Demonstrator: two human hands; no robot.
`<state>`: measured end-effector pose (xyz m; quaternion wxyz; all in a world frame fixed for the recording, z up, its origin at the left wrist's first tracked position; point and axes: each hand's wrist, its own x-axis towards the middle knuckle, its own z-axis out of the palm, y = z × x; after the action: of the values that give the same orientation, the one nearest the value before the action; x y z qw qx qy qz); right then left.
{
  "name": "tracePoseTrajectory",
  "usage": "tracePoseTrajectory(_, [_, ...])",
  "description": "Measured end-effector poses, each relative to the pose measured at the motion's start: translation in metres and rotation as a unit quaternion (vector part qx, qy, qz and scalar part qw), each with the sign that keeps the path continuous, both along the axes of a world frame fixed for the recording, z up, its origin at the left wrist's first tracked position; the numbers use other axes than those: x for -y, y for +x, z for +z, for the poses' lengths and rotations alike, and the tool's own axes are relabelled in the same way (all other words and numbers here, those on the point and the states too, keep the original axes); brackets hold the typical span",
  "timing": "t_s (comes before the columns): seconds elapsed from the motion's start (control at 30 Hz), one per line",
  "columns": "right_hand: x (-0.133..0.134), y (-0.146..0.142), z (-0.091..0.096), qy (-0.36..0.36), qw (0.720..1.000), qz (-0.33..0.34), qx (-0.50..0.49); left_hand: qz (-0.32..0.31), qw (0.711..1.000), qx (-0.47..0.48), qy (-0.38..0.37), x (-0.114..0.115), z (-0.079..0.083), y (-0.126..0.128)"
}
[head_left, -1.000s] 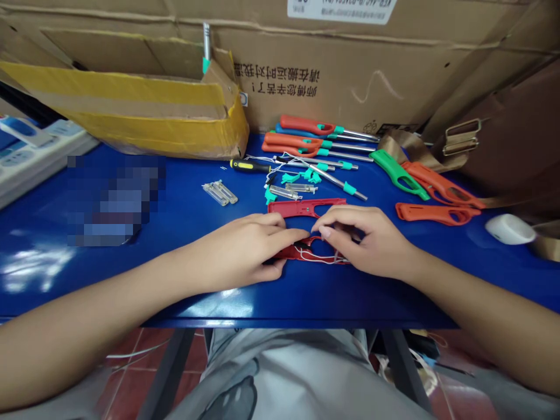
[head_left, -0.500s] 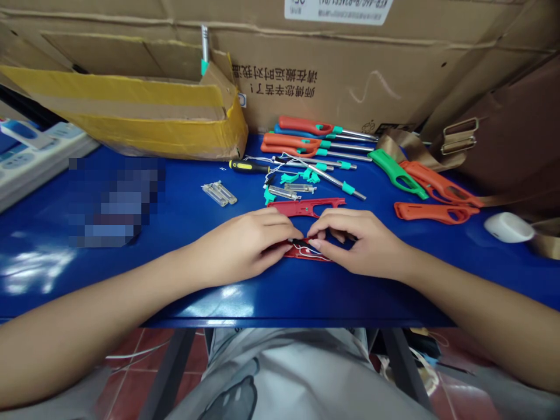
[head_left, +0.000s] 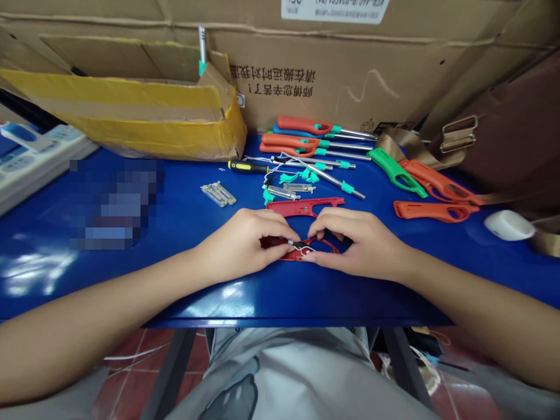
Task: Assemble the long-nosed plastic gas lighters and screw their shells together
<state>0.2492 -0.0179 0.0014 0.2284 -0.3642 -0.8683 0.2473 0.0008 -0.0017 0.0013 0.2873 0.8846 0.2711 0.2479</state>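
Observation:
Between my hands lies a red lighter handle half-shell (head_left: pixel 295 257) on the blue table, its hollow side up. A small black part (head_left: pixel 298 244) with a silvery end sits inside it, and thin white wires (head_left: pixel 307 249) curl beside that. My left hand (head_left: pixel 247 239) grips the shell's left part, thumb at the near side and fingers at the far side. My right hand (head_left: pixel 356 242) pinches across the middle, its thumb by the wires and its forefinger on the far rim. Just beyond lies another red half-shell (head_left: pixel 306 206).
Clear fuel tanks (head_left: pixel 219 194), teal clips (head_left: pixel 289 178), metal lighter tubes (head_left: pixel 324 174) and a screwdriver (head_left: pixel 247 167) lie behind. Assembled lighters (head_left: pixel 301 124) are at the back. Green (head_left: pixel 396 172) and orange handle shells (head_left: pixel 433 211) lie right. A taped carton (head_left: pixel 153 131) stands back left.
My right thumb has shifted toward the near rim and back from the black part. More of the black part, the wires and the shell's right loop now shows.

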Motion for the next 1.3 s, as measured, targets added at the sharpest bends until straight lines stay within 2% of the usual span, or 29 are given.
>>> tracePoseTrajectory(0.3, [-0.0020, -0.0020, -0.0042, -0.027, 0.998, 0.059, 0.005, -0.001, 1.000, 0.001, -0.006, 0.0031, 0.0037, 0.0025])
tracePoseTrajectory(0.87, [-0.0006, -0.0039, -0.0023, -0.025, 0.998, 0.054, 0.021, -0.013, 0.998, 0.031, 0.045, 0.0076, -0.0004, 0.0048])
tracePoseTrajectory(1.1, [0.0002, -0.0033, -0.0024, -0.024, 0.999, 0.029, 0.010, 0.011, 0.994, 0.059, 0.091, 0.0082, -0.0011, 0.0059])
tracePoseTrajectory(1.3, [0.0008, -0.0048, -0.0019, -0.033, 0.999, 0.019, 0.026, 0.018, 0.995, 0.061, 0.083, 0.0092, -0.0014, 0.0067])
